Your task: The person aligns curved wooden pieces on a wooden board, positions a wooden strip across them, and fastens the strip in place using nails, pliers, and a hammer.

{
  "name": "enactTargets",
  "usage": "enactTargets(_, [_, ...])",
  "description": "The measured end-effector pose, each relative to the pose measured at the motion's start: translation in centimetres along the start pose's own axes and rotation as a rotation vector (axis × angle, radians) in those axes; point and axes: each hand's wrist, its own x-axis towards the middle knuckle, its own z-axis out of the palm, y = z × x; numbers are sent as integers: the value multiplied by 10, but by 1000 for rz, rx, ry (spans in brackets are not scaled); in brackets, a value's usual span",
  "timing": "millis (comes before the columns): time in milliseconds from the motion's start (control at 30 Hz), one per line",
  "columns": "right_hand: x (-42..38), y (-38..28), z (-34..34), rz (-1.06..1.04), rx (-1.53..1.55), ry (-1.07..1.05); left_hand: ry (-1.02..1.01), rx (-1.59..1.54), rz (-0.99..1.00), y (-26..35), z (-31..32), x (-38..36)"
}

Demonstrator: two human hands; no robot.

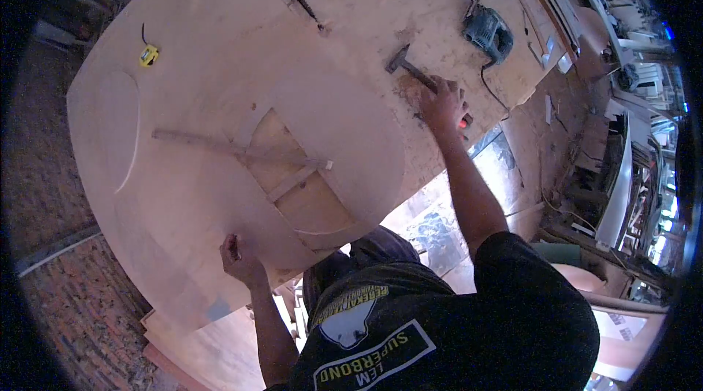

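Observation:
A hammer [417,75] lies along the worktable's right side, its head pointing away from me. My right hand [443,107] is closed round its handle, and a small red spot shows beside the fingers. Near the table's front edge, my left hand [240,259] is held with curled fingers; what they hold, if anything, cannot be made out. Between my hands is a rounded pale board [351,127] with an opening in it. A narrow wooden strip [209,143] reaches across that opening, and a shorter wooden piece [289,184] shows inside it.
A jigsaw [488,34] with a cord sits at the far right. A yellow tape measure [149,55] lies at the left, and a dark slim tool [306,10] at the back. Stacked boards and offcuts [615,186] crowd the right side; rough brickwork [80,310] is lower left.

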Motion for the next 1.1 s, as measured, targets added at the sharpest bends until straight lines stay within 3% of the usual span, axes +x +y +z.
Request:
enactTargets(100, [33,64,26,-86,99,-132,75,-41,-30,-26,17,-5])
enactTargets(200, [50,85,29,-140,118,-362,65,-51,-61,-40,21,-1])
enactTargets(300, [45,90,34,-169,283,-243,40,-75,-98,-42,22,3])
enactTargets(400, [41,90,37,-136,277,-218,58,-23,-81,-33,30,9])
enactTargets(500, [35,94,45,-180,237,-83,18,14,-77,-62,25,16])
enactTargets(600, [40,99,62,-65,490,-256,-29,-79,-78,-69,20,16])
enactTargets(667, [36,83,33,8,583,-292,-43,-90,-135,-34,18,8])
enactTargets(733, [41,92,50,-144,574,-166,-7,-146,-191,-15,20,6])
enactTargets(833, [39,87,35,-157,398,-140,50,-196,-182,-18,20,7])
enactTargets(933, [43,94,44,-140,462,-216,84,-84,-62,9,18,13])
enactTargets(1067, [60,114,54,-465,-46,27,42,-24,20,27,11,46])
enactTargets(1100, [62,111,48,-391,1,-89,30,-26,35,39,10,56])
